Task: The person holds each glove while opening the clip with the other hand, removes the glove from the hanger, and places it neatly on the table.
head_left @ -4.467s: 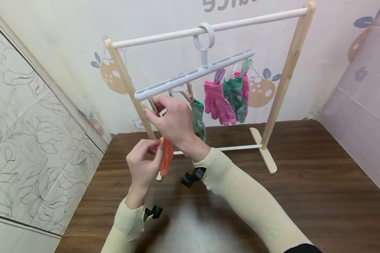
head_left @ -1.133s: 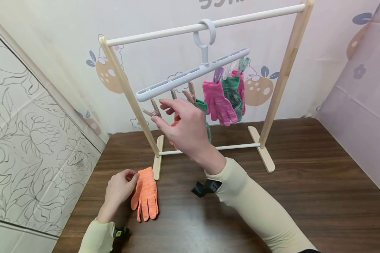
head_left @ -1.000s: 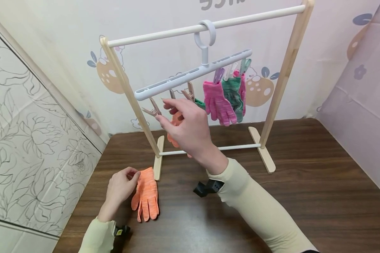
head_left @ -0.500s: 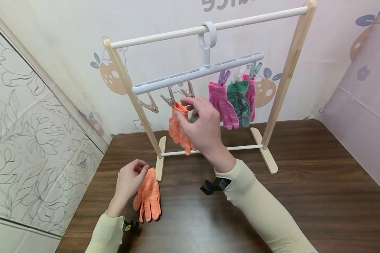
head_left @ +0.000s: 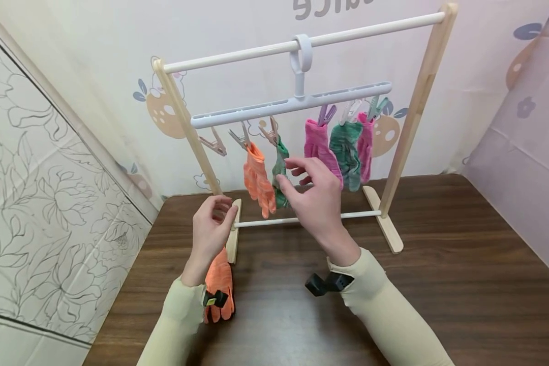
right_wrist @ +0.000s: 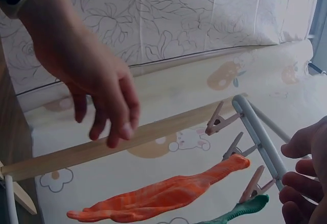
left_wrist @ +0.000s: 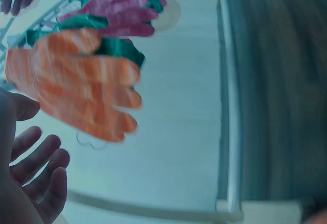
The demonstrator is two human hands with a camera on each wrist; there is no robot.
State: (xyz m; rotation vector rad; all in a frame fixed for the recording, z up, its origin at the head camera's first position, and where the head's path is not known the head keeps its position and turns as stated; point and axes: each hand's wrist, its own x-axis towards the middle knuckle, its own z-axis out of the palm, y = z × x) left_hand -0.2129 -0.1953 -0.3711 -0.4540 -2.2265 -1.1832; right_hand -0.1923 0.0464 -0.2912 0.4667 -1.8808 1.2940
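Observation:
My left hand (head_left: 212,229) is raised above the table by the rack's left post, fingers loosely bent, holding nothing. Beneath its forearm an orange glove (head_left: 219,277) lies on the table, partly covered by the sleeve. My right hand (head_left: 317,195) hovers with thumb and fingers apart before a hanging green glove (head_left: 281,175); contact cannot be told. To that glove's left another orange glove (head_left: 257,178) hangs from a grey clothespin (head_left: 241,138). The leftmost clothespin (head_left: 214,143) bears nothing. In the right wrist view, the left hand (right_wrist: 99,76) has its fingers hanging down.
A pale-blue hanger (head_left: 265,109) hooks over the white rod (head_left: 370,34) of a wooden rack. On its right side hang a pink glove (head_left: 320,147), a green glove (head_left: 346,157) and another pink glove (head_left: 365,152). The rack's right foot (head_left: 384,221) stands on the dark table.
The orange glove earlier in my left hand now lies on the table, and that hand has risen from beside it. My right hand left the leftmost clothespin and moved right. The hanger swung more level.

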